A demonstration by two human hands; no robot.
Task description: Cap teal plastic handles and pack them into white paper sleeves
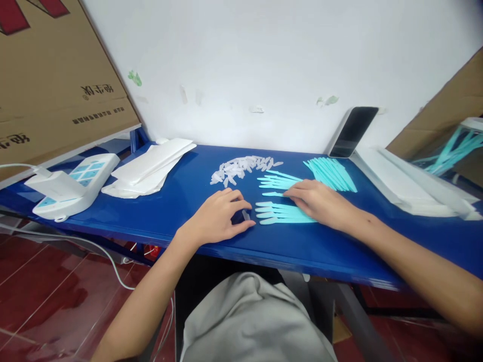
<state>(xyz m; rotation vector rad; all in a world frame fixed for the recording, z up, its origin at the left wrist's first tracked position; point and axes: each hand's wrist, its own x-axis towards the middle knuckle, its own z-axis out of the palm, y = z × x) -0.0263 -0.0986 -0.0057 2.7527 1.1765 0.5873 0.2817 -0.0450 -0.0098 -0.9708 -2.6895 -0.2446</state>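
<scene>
My left hand (216, 217) rests low over the blue table, its thumb and fingers curled around a small clear plastic cap (246, 215). Across from it, my right hand (315, 200) pinches a slim turquoise eyebrow razor (273, 194), whose narrow end points left. Nearer the table's front edge lies a row of turquoise razors with paler ends (269, 220), partly under my right hand. More turquoise razors (281, 180) fan out just behind my right fingers. A loose heap of translucent caps (241, 165) sits beyond my left hand.
A thick stack of turquoise razors (330, 173) lies behind my right wrist. A phone (352, 133) leans on the wall. White packaging (411, 188) is at right, white sheets (151, 163) at left. A power strip (88, 176) with a plugged-in charger (60, 185) stands far left, beside cardboard (56, 75).
</scene>
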